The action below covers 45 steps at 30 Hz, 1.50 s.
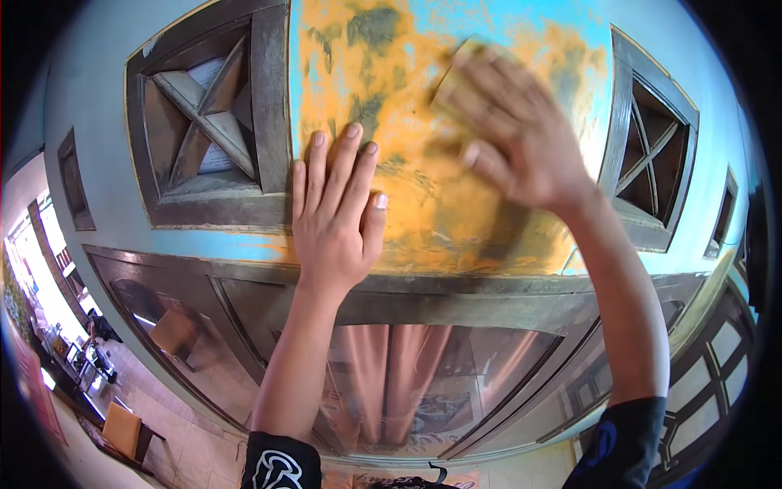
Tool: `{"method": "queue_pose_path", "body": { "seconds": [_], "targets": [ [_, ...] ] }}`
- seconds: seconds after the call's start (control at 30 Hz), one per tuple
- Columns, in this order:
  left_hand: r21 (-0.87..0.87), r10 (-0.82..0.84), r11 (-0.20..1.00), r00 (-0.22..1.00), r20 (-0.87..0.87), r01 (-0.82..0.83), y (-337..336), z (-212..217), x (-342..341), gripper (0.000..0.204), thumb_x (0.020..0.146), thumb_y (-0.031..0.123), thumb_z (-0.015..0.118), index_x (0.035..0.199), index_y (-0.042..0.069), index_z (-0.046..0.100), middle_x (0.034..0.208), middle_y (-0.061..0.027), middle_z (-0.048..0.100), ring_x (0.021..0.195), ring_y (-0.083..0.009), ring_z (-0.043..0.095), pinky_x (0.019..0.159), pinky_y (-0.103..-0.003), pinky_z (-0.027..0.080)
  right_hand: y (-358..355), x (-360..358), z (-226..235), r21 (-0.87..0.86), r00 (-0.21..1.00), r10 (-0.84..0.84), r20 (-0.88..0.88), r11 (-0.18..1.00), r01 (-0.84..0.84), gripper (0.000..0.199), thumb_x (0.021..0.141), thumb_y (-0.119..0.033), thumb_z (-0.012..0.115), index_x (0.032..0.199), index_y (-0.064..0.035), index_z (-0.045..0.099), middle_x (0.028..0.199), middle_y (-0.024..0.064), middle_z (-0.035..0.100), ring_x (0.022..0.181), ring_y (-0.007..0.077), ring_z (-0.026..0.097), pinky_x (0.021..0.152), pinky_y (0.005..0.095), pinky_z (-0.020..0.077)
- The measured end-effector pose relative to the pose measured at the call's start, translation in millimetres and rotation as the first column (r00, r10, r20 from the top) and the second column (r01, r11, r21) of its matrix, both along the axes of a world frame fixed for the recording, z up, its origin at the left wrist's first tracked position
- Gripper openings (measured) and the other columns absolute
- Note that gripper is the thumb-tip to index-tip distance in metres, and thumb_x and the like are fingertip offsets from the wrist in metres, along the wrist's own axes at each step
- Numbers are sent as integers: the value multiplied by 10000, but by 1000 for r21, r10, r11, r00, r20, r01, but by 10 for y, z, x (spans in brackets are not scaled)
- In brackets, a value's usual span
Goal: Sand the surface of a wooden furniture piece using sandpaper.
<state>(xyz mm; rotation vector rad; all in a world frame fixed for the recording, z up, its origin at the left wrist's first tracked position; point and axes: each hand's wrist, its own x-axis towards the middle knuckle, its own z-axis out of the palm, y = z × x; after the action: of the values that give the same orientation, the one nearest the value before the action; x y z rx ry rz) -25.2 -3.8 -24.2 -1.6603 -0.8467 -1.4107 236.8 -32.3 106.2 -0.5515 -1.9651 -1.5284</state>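
My left hand (336, 218) lies flat with fingers spread on an orange, worn patch of wall (407, 204) where blue paint has come off. My right hand (511, 130) is higher and to the right, blurred with motion, pressing a small tan pad or sheet (458, 77) against the same patch. Only the pad's upper left corner shows past my fingers.
A grey framed vent with a star-shaped grille (204, 122) sits left of the patch, another framed vent (652, 147) to its right. Below runs a grey frame over glass panes (391, 383) with pinkish curtains behind. Far left and low, a tiled floor with chairs (122, 428).
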Motion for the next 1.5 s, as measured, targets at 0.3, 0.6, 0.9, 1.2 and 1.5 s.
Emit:
{"method": "queue_pose_path", "body": {
  "seconds": [0.3,0.6,0.9,1.2,1.5],
  "targets": [
    [-27,4,1000,1000,-1,-4,4,-80,1,508,1082,309,456,1537,107,555,1668,-73,445,1582,-367,319,1286,-534,173,-1,-106,-133,-91,995,-40,86,995,48,617,1035,-589,507,1553,-257,539,1677,44,425,1544,339,381,1256,518,301],
    [28,-36,999,998,-49,37,36,338,-25,488,1055,265,491,1504,87,569,1639,-52,480,1565,-364,342,1278,-539,203,-23,-121,-378,-207,986,-64,155,974,96,610,1042,-605,493,1547,-266,546,1700,36,389,1560,337,357,1254,534,290],
    [119,-49,991,998,-29,52,138,451,-34,478,1023,215,510,1472,76,592,1627,-35,494,1557,-336,366,1286,-496,222,-24,-281,-749,-266,983,-96,157,954,136,617,1037,-645,465,1558,-320,531,1686,38,413,1563,327,357,1277,528,269],
    [129,-43,990,999,-29,47,110,437,-59,477,1020,213,510,1467,73,598,1630,-39,491,1558,-337,367,1283,-500,228,1,-375,-742,-161,989,-112,-96,982,96,614,1039,-630,487,1544,-287,551,1685,56,416,1546,359,376,1244,526,293],
    [134,-43,990,998,-35,47,99,457,-57,479,1021,206,502,1473,77,593,1634,-34,487,1565,-335,356,1275,-511,246,10,-376,-623,-19,944,-79,-321,997,77,610,1027,-556,548,1552,-245,550,1681,77,418,1553,357,367,1249,529,272]
  ]
}}
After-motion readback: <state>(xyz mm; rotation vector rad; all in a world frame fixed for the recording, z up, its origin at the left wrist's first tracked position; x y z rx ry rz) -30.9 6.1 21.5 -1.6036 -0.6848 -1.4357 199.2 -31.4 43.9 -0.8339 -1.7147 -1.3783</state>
